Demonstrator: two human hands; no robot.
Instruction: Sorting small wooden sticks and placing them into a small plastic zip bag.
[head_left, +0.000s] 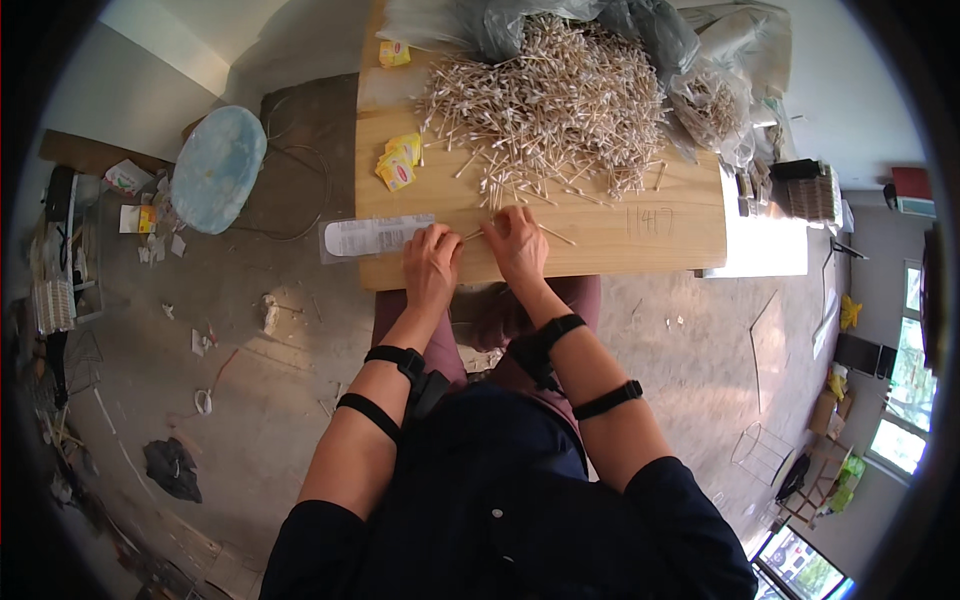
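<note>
A large heap of cotton swabs covers the far part of the wooden table. At the near edge, my right hand has its fingers bent together on a few cotton swabs, beside one loose swab. My left hand is next to it, fingers curled down near the table; what they hold, if anything, is hidden. Against its fingers lies the right end of a clear plastic packet with a white printed panel. A single swab lies in the gap between both hands.
Yellow-and-white small packs lie left of the heap, with another yellow pack farther back. Plastic bags with swabs stand behind right. The wooden table ends just before my lap. A blue round stool stands left.
</note>
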